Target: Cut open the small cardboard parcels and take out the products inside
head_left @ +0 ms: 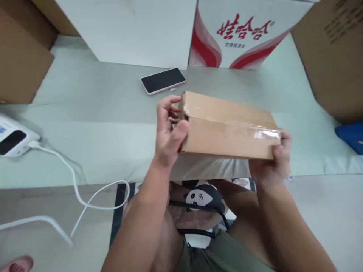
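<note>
A closed brown cardboard box (229,132) is held between my two hands, raised over the front edge of the pale green surface (113,151). Clear tape runs along its length and shines near the right end. My left hand (170,130) grips the left end, where a corner looks worn. At the right end my right hand (275,160) is wrapped around the lower corner, some of its fingers hidden behind the box. Just beyond the box lies a phone (163,81) with a dark screen, a small white scrap (172,89) beside it.
Behind stand a white box (136,30) and a white carton with red lettering (232,41). Large brown cartons (19,56) flank both sides. A white device (17,138) with a white cable (75,181) sits at left; a blue object (351,136) at right.
</note>
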`<state>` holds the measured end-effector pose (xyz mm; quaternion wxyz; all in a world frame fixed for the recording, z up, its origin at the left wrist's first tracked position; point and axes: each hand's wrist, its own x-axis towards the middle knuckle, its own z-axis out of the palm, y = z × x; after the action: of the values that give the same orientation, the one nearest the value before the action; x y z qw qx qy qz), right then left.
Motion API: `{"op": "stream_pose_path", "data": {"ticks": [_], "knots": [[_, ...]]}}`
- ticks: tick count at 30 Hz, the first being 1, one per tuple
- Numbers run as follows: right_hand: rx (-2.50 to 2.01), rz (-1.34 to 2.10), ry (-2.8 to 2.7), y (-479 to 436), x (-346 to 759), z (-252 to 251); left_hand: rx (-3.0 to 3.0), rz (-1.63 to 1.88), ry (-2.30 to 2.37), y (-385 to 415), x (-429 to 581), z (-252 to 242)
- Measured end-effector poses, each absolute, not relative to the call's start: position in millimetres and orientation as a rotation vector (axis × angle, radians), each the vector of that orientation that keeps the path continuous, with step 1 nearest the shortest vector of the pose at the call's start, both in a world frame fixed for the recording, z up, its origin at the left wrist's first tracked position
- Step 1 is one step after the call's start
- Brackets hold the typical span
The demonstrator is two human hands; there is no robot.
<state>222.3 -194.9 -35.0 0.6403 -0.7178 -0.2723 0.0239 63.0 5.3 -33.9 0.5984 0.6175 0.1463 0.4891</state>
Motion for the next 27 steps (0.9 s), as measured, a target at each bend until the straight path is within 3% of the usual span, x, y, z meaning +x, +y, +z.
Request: {"op": "stream_pose_path", "data": {"ticks": [4, 15, 19, 22, 27], "knots": [[-1.344, 0.164, -0.588, -193, 228, -41, 1.395, 1.026, 0.188, 13, 65, -38], [-1.455, 0.096, -0.708, -226, 245, -51, 1.348, 0.888, 0.214, -6, 72, -48], [-1.974, -0.062, -0.559, -244, 282, -61, 1.318, 0.810, 0.173, -7, 74, -47], [-2.429, 0.022, -0.556, -251, 298, -56, 1.304, 0.719, 0.142, -9, 75, -46], [-2.628, 0.185, -0.609, -246, 293, -36, 1.271, 0.659, 0.142, -11, 74, -45]]}}
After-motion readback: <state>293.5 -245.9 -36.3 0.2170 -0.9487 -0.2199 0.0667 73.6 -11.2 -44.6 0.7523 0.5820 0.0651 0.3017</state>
